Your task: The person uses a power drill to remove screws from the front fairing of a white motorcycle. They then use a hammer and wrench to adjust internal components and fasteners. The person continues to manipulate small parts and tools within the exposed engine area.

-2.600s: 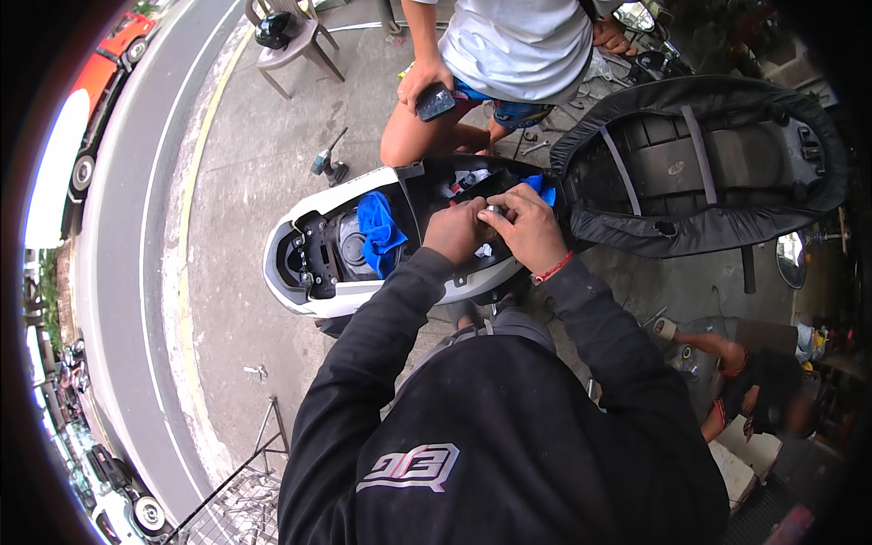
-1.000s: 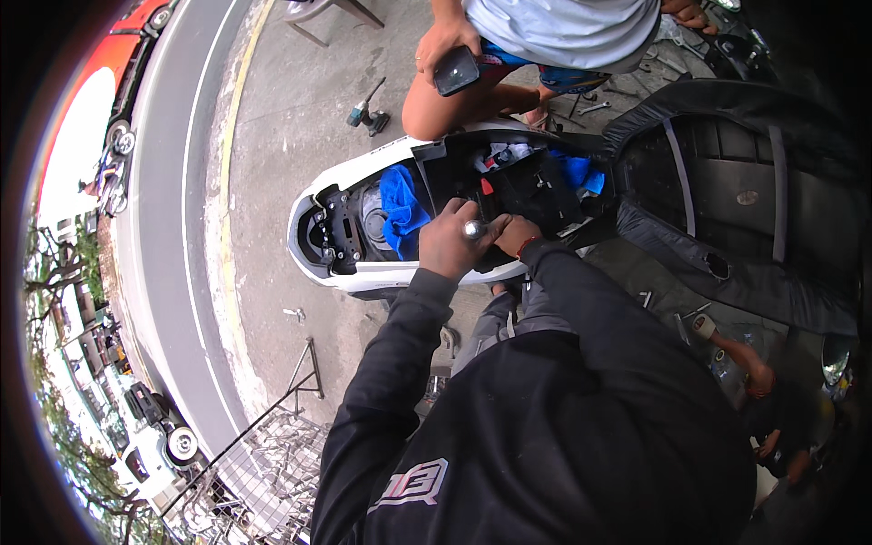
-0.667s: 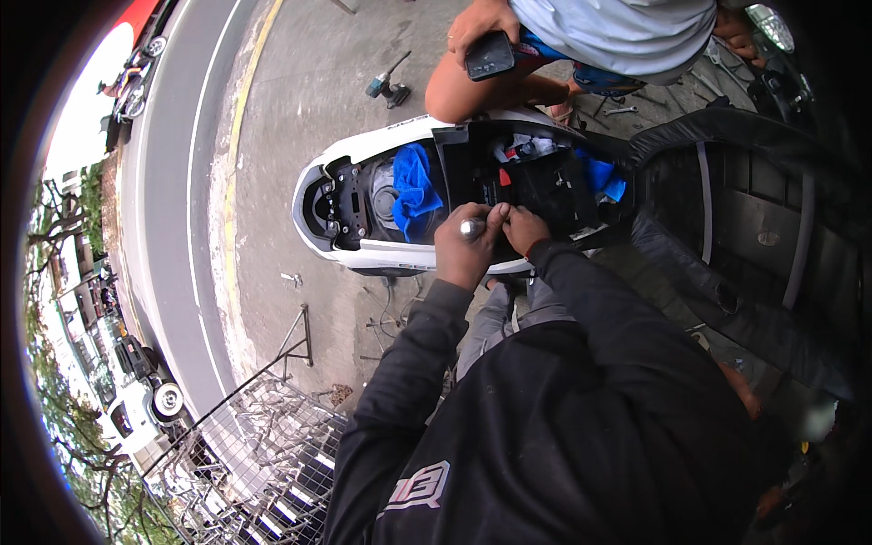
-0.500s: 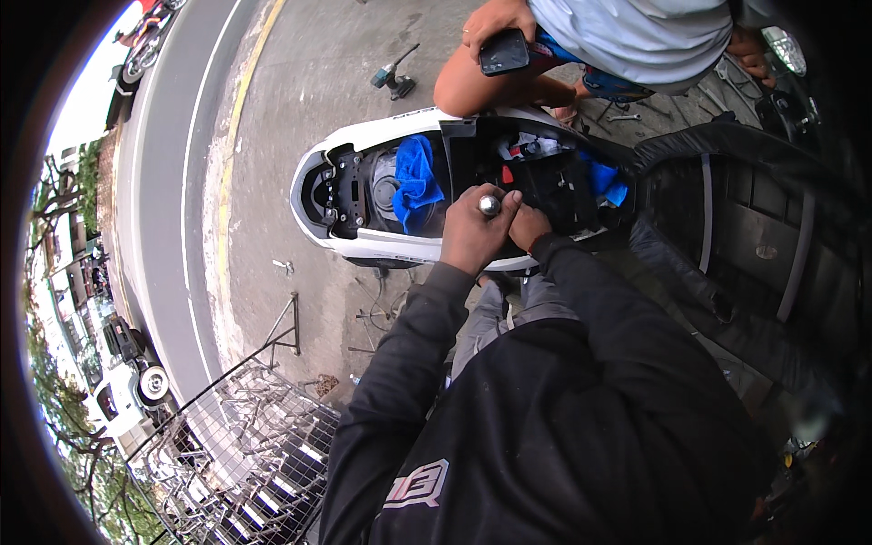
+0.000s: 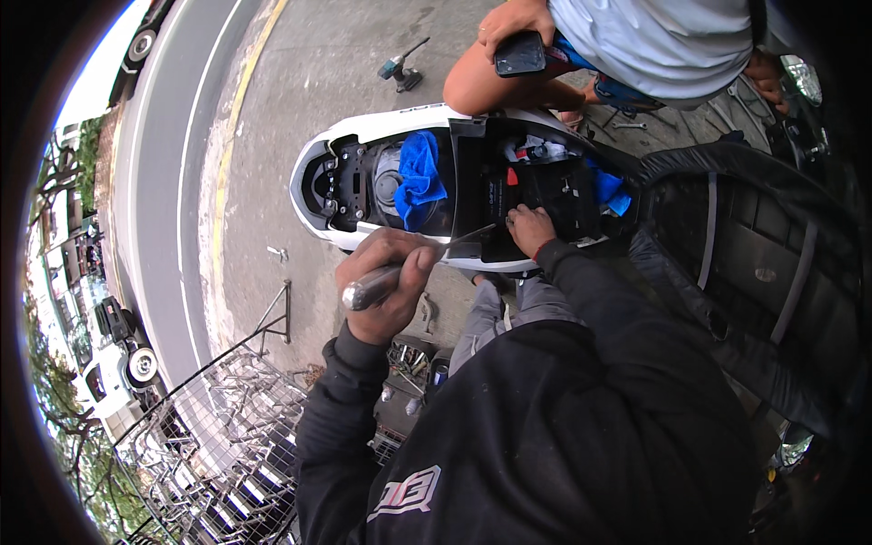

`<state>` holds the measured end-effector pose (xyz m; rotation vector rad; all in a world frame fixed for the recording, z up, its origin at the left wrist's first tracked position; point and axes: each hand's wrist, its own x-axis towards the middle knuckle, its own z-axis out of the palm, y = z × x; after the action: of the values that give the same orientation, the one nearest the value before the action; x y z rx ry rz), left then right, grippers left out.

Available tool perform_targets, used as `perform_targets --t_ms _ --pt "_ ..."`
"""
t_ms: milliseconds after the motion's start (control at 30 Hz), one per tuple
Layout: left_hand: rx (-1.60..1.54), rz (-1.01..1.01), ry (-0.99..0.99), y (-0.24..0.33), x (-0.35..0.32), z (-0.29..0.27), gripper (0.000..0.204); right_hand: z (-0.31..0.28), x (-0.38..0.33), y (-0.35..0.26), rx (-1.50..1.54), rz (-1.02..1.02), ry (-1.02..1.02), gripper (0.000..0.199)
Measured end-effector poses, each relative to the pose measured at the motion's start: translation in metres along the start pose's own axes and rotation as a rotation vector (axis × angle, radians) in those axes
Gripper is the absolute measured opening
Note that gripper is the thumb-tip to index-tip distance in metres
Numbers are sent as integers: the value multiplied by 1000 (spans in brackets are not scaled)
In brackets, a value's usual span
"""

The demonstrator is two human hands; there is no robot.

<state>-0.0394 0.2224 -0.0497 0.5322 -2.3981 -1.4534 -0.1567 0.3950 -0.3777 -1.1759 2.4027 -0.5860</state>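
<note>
From the head view we cannot make out where the screwdriver's (image 5: 413, 269) tip ends inside the dark open scooter (image 5: 454, 182) compartment. Our left hand (image 5: 389, 283), which sat higher against the right a moment ago, is now drawn back, clenched round the silvery handle. Our right hand (image 5: 530, 229) rests fingers-down in the compartment; its grip is unclear. A blue rag (image 5: 418, 177) lies nearby.
</note>
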Motion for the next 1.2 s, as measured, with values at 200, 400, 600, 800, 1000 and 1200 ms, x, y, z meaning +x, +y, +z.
perform_targets --t_ms 200,400,600,800,1000,1200 --pt "135 11 -237 23 -33 -58 10 -2 -1 2 -11 -93 12 13" --pt "254 -151 -331 0 -90 -57 12 -19 1 10 79 -219 -68 12" --pt "493 -459 -280 -81 -174 -19 23 -6 4 18 476 334 0 10" --pt "563 -1157 -350 -183 -267 2 60 4 11 44 1265 714 -312 18" --pt "530 -1267 -275 -213 -340 2 60 13 7 28 522 342 -255 29" --pt "462 -1264 -203 -217 -329 -2 57 22 10 4 341 521 -217 36"
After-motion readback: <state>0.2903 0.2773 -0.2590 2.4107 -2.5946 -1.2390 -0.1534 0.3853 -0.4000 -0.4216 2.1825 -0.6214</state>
